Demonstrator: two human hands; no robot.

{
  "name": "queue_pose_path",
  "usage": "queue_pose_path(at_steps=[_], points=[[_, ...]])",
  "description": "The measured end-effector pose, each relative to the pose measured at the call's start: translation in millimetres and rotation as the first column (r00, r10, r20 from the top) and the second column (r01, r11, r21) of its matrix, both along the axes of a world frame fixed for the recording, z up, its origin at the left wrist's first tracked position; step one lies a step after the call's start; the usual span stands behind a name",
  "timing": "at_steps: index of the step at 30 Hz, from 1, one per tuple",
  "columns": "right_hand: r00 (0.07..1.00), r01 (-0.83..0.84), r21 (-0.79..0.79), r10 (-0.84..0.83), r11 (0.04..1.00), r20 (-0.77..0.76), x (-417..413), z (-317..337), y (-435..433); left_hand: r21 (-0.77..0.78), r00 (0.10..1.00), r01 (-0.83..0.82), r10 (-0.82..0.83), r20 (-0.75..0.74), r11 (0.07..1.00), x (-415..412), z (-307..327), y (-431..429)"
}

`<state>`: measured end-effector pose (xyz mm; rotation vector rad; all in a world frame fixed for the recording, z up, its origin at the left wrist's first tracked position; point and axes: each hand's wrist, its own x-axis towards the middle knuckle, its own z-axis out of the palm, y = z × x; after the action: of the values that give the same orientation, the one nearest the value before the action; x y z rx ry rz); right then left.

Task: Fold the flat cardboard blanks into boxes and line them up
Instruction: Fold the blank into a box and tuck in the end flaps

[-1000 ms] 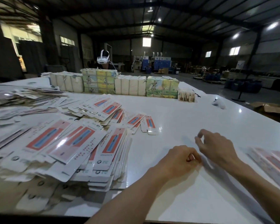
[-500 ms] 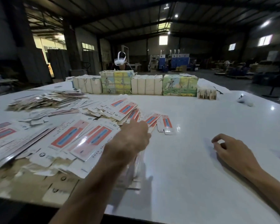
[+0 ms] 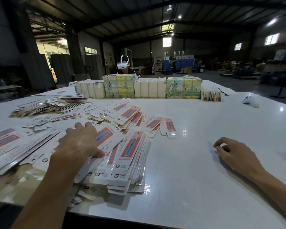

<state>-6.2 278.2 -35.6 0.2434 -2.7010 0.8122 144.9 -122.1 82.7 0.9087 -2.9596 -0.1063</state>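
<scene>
Blanks [image 3: 130, 149], white with red-blue panels, lie under flat left hand [image 3: 79, 142]; right hand [image 3: 234, 154] slack.

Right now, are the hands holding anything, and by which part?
Nothing is gripped. The left hand lies flat on top of the pile of blanks, fingers spread. The right hand rests loosely curled on the table, empty.

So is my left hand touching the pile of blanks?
Touching. The head view shows the left hand lying on top of the blanks, with its fingers spread over them and no gap.
</scene>
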Motion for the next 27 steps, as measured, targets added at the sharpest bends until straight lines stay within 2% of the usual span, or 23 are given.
queue_pose_path(at_steps=[5,7,13,15,17,19,21,24,27], points=[[1.000,-0.012,0.001,0.012,1.000,-0.019,2,1,0,-0.176,1.000,-0.008,0.008,-0.003,0.984,-2,-4,-2],[1.000,-0.017,0.019,0.017,1.000,-0.020,2,1,-1,-0.201,1.000,-0.006,0.006,-0.001,0.980,-2,-5,-3],[1.000,-0.023,0.043,0.023,0.999,-0.016,1,0,-1,0.030,0.989,0.072,-0.067,-0.134,0.997,-5,-1,-1],[1.000,-0.015,0.044,0.016,0.999,-0.018,0,0,-1,0.114,0.955,0.153,-0.118,-0.273,0.982,-12,5,7],[0.999,-0.028,0.023,0.029,0.999,-0.028,-1,-1,0,0.177,0.882,0.283,-0.184,-0.434,0.943,-21,12,19],[0.995,-0.088,-0.072,0.085,0.993,-0.043,-2,-3,-1,0.284,0.791,0.460,-0.244,-0.560,0.841,-33,18,39],[0.983,-0.180,-0.282,0.167,0.942,-0.072,-3,-1,-1,0.428,0.746,0.598,-0.275,-0.606,0.678,-53,18,65],[0.972,-0.213,-0.634,0.224,0.743,-0.065,-7,5,6,0.592,0.768,0.638,-0.345,-0.540,0.492,-87,3,115],[0.968,-0.071,-0.853,0.241,0.517,0.065,-10,8,11,0.713,0.771,0.626,-0.383,-0.508,0.316,-115,-28,158]])
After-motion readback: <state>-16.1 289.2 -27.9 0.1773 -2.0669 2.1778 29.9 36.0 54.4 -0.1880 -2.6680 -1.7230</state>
